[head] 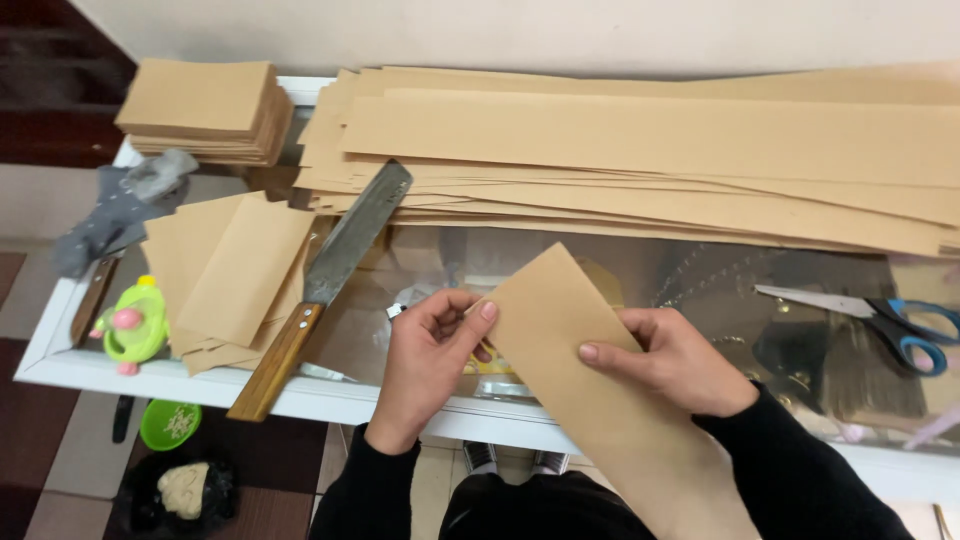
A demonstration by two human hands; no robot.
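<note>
A glass-topped worktop point(640, 270) with a white frame fills the view. Its far side carries the biggest thing here, a wide pile of long brown paper strips point(650, 150) that runs off the right edge. Next in size is the single brown paper strip point(590, 390) held over the near edge of the worktop; it slants from upper left to lower right, and its lower end passes out of view at the bottom. The left hand point(425, 345) grips its upper left corner, thumb on top and fingers curled beneath, closed on the paper. The right hand point(675, 360) lies over the strip's right edge, thumb pressed flat on the top face and the other fingers tucked behind, so it too is closed on the strip. Both wrists wear black sleeves.

To the left of the hands lies a loose heap of shorter brown sheets point(225, 275), and at the far left corner stands a neat stack of cut brown cards point(205, 110). A long flat-bladed knife with a wooden handle point(325, 285) lies diagonally between the heap and the hands, its blade tip touching the long strips. A grey cloth point(120, 205) sits by the left frame. Blue-handled scissors point(870, 315) lie on the glass to the right, well apart from the hands. A small green and pink toy point(135, 325) stands at the left edge.
</note>
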